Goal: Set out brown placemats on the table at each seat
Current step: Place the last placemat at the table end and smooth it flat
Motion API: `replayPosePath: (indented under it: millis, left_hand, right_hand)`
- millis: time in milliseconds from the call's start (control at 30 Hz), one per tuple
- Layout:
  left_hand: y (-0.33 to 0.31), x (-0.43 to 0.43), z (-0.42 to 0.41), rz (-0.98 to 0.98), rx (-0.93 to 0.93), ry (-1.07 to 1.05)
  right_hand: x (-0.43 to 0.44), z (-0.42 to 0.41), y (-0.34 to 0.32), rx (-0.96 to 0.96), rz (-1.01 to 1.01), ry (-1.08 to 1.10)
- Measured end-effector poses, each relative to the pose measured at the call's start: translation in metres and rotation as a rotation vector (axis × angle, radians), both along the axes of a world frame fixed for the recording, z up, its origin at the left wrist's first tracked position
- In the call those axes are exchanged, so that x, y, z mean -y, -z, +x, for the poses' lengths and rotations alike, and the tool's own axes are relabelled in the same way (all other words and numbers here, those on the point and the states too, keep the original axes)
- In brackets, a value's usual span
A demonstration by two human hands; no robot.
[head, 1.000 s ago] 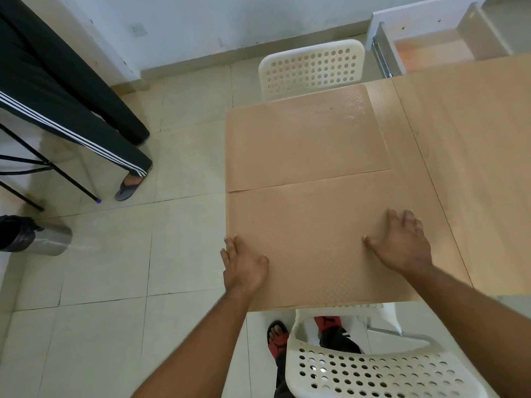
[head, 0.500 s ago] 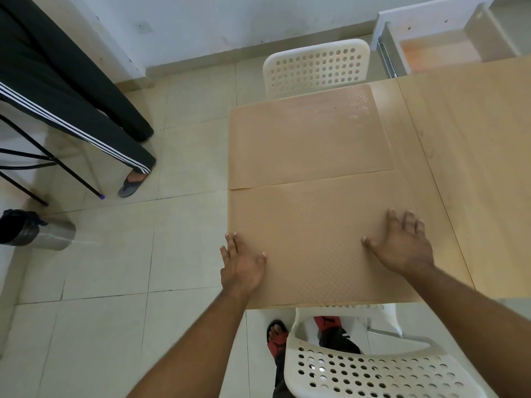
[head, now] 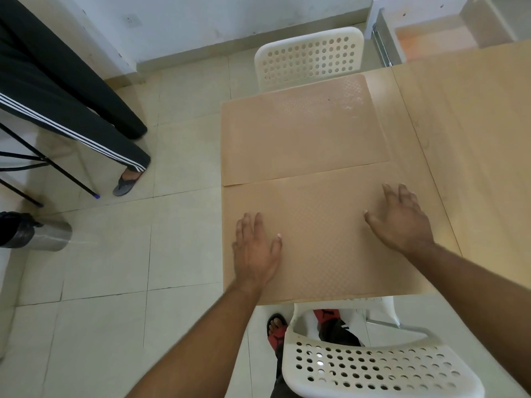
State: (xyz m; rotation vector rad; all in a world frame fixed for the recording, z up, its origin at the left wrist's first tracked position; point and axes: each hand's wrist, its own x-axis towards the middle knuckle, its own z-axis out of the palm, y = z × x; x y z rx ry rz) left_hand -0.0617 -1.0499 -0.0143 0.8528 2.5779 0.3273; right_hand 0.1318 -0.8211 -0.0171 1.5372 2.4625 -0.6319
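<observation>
Two brown textured placemats lie flat at the left end of the light wooden table (head: 471, 133). The near placemat (head: 321, 242) reaches the table's front edge, in front of the near white chair (head: 373, 369). The far placemat (head: 304, 130) lies just beyond it, touching along one edge, in front of the far white chair (head: 310, 57). My left hand (head: 255, 251) presses flat on the near placemat's left part, fingers spread. My right hand (head: 402, 219) rests flat on its right part, fingers apart. Neither hand grips anything.
A person in black striped trousers and a sandal (head: 126, 182) stands at the left by a black metal frame (head: 57, 168). A steel flask (head: 40, 237) sits at the far left. An open drawer unit (head: 431, 33) stands behind the table. The floor is tiled.
Both hands have slid forward a little across the near placemat, the left hand moving further onto it from the edge. The placemats stay in place.
</observation>
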Motion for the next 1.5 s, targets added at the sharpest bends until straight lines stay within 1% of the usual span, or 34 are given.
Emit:
replayPosePath:
  millis: [100, 233, 300, 367, 467, 567, 633, 700, 767, 867, 900, 933, 967, 1033, 1067, 1200, 1300, 1500]
  left_hand:
    - [0.001, -0.028, 0.024, 0.048, -0.006, 0.14]
    - [0.018, -0.061, 0.064, 0.077, -0.008, 0.328]
    - [0.031, -0.071, 0.082, 0.043, 0.015, 0.331]
    - [0.04, -0.076, 0.094, 0.003, -0.006, 0.279]
    - [0.05, -0.081, 0.102, -0.014, -0.066, 0.245]
    - [0.055, -0.078, 0.105, -0.015, -0.113, 0.244]
    - [0.058, -0.079, 0.104, -0.015, -0.116, 0.232]
    - [0.06, -0.08, 0.103, -0.014, -0.11, 0.238]
    - [0.06, -0.074, 0.105, 0.013, -0.1, 0.312]
    - [0.065, -0.048, 0.091, 0.037, -0.145, 0.52]
    - [0.067, -0.037, 0.078, 0.027, -0.163, 0.522]
    - [0.068, -0.025, 0.062, 0.009, -0.179, 0.467]
    - [0.068, -0.01, 0.045, -0.016, -0.183, 0.368]
    - [0.064, 0.017, 0.016, -0.053, -0.147, 0.142]
    - [0.062, 0.025, 0.008, -0.062, -0.135, 0.086]
    - [0.06, 0.028, 0.007, -0.058, -0.142, 0.079]
    - [0.061, 0.029, 0.007, -0.052, -0.144, 0.086]
    - [0.069, 0.032, 0.007, -0.048, -0.172, 0.096]
  right_hand:
    - [-0.017, -0.018, 0.001, 0.0, 0.038, -0.108]
    - [-0.032, -0.047, 0.011, 0.023, 0.075, -0.214]
    - [-0.033, -0.05, 0.025, 0.053, 0.077, -0.245]
    - [-0.031, -0.046, 0.04, 0.069, 0.11, -0.261]
    - [-0.022, -0.033, 0.052, 0.014, 0.143, -0.236]
    - [0.023, 0.003, 0.054, -0.028, 0.177, -0.192]
    - [0.055, 0.028, 0.058, -0.017, 0.2, -0.186]
    - [0.064, 0.039, 0.061, 0.0, 0.209, -0.181]
    - [0.061, 0.037, 0.061, -0.004, 0.209, -0.178]
    - [0.061, 0.033, 0.06, -0.018, 0.211, -0.175]
    - [0.061, 0.034, 0.06, -0.016, 0.212, -0.168]
    - [0.061, 0.035, 0.06, -0.008, 0.211, -0.165]
    - [0.061, 0.035, 0.06, 0.002, 0.208, -0.167]
    - [0.06, 0.035, 0.06, 0.009, 0.207, -0.172]
    - [0.061, 0.035, 0.06, 0.011, 0.212, -0.169]
    - [0.06, 0.035, 0.062, 0.008, 0.206, -0.169]
    - [0.068, 0.016, 0.058, -0.013, 0.19, -0.208]
    - [0.094, -0.094, 0.058, -0.113, 0.126, -0.392]
